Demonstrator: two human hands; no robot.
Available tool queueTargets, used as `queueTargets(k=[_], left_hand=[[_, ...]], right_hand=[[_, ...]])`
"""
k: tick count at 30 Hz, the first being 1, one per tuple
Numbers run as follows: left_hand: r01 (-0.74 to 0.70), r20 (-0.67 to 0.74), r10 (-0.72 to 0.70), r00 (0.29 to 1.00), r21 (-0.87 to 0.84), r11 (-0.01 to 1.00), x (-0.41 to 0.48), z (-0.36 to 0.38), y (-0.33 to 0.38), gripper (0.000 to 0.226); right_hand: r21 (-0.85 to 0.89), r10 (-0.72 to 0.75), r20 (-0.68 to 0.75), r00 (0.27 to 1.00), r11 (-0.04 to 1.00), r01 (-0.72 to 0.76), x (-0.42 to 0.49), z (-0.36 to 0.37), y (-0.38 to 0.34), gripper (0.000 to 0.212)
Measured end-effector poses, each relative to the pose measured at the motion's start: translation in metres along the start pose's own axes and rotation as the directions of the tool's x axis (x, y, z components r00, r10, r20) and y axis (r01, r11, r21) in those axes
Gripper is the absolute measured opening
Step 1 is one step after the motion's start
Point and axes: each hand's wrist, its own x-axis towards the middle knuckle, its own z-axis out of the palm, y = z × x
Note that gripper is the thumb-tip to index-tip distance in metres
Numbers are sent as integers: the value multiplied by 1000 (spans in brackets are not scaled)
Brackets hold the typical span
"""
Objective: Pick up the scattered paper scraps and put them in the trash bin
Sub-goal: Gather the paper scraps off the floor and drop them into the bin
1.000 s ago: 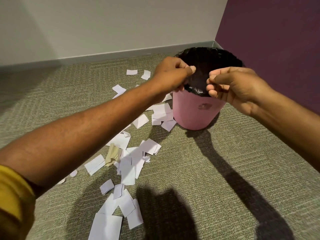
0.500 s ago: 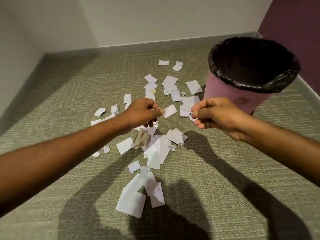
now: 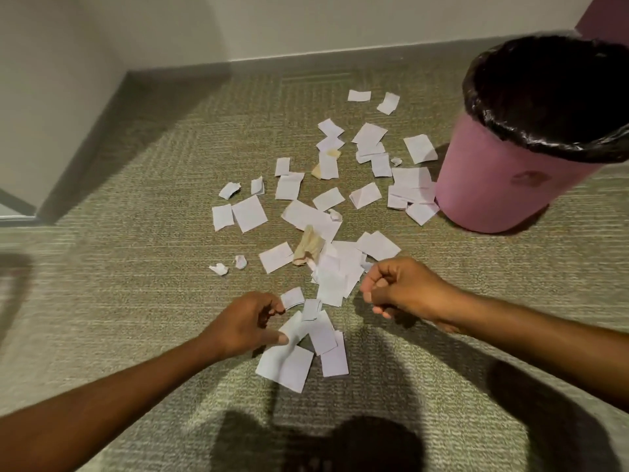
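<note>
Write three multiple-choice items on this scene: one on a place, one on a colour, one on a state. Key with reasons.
1. Where does the round pink plastic trash bin stand relative to the white paper scraps?
A. right of them
B. left of them
C. amid them
2. What colour is the bin's plastic bag liner?
A. white
B. black
C. blue
3. How is the bin?
A. tipped over
B. lidded
C. upright, open
Key: 1 A, it stands at the scatter's right edge; 2 B, glossy black folds over the rim; 3 C, base on the grey-green carpet, mouth uncovered.
</note>
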Motion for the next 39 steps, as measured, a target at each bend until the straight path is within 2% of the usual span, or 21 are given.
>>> queueTargets(k=[3, 5, 6, 7, 9, 12, 16, 21, 25, 28, 33, 35, 39], left_hand=[[-59, 15, 57, 998, 226, 972, -12, 27, -8, 79], [-99, 14, 101, 995, 376, 921, -20, 45, -12, 98], [-110, 5, 120, 993, 437, 893, -22, 51, -14, 101], [-105, -14, 127, 992, 473, 875, -24, 56, -14, 100], [-74, -59, 117, 991, 483, 873, -25, 61, -14, 92], [-65, -79, 118, 990, 480, 875, -24, 66, -14, 75], [-115, -123, 189, 974, 449, 886, -23, 73, -26, 58], [-107, -155, 193, 969, 441, 891, -20, 70, -25, 35], [-82, -196, 144, 970, 293, 952, -19, 62, -21, 15], [-41, -266, 110, 958, 251, 967, -16, 65, -12, 27], [9, -311, 100, 945, 331, 944, -10, 83, -6, 49], [30, -344, 84, 935, 313, 949, -8, 85, -3, 48], [5, -391, 98, 915, 255, 967, -5, 83, 2, 31]], right_hand=[[-233, -98, 13, 995, 968, 98, 4, 23, 17, 15], [-438, -211, 81, 974, 870, 225, 8, 40, 33, 18], [-527, -220, 148, 964, 808, 265, 8, 49, 41, 16], [-619, -193, 207, 959, 734, 281, 5, 58, 49, 22], [-718, -171, 226, 959, 636, 282, -1, 77, 66, 51], [-731, -219, 121, 968, 640, 236, -7, 99, 83, 83], [-748, -210, 40, 977, 641, 169, 0, 110, 89, 104], [-810, -238, -36, 971, 576, 112, 3, 123, 90, 86], [-737, -246, -76, 966, 667, 112, 4, 122, 92, 60], [-646, -247, -119, 962, 755, 114, 6, 116, 91, 33], [-489, -182, -201, 963, 870, 62, 5, 92, 92, 32], [-421, -166, -232, 958, 905, 55, 6, 79, 91, 31], [-247, -128, -250, 960, 967, 65, 15, 64, 78, 22]])
